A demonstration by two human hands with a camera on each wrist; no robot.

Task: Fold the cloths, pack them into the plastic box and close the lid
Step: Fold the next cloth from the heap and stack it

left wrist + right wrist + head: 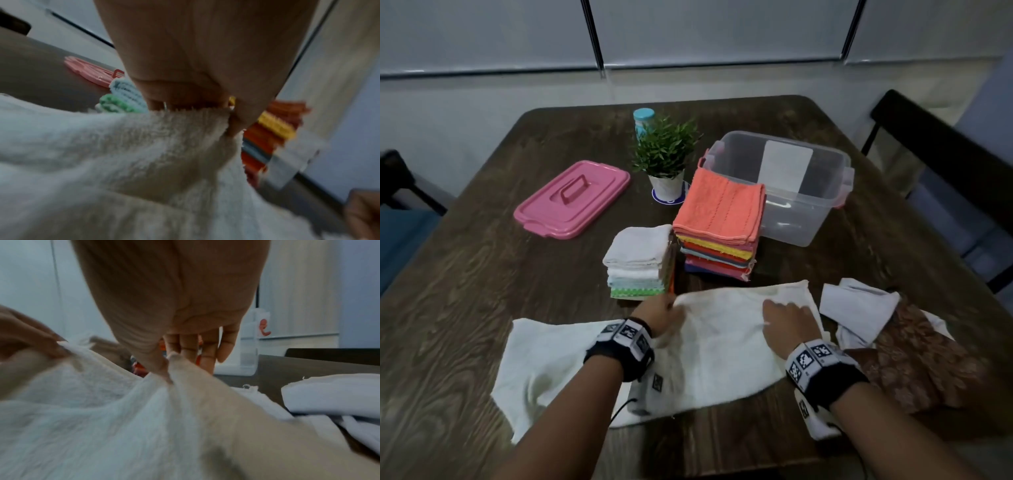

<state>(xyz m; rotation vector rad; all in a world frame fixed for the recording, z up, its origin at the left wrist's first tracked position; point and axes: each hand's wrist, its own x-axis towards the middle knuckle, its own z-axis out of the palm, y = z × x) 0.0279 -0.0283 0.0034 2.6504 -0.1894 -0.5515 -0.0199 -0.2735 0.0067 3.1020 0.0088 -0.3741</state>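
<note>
White cloth (722,346) on table (482,274), long axis left-right; left hand (662,317) and right hand (787,320) each pinch its upper layer near the far edge.

Pink lid (571,198), coral-topped stack (719,219), white cloth (722,342), seemingly brown floral cloth (914,359).

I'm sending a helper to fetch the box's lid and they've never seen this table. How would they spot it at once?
On the dark wooden table, look at the far left, left of the small potted plant and across from the clear plastic box. The pink lid lies flat there by itself, handle up. It is the only pink rigid plastic piece; everything else colourful nearby is folded cloth.
</note>
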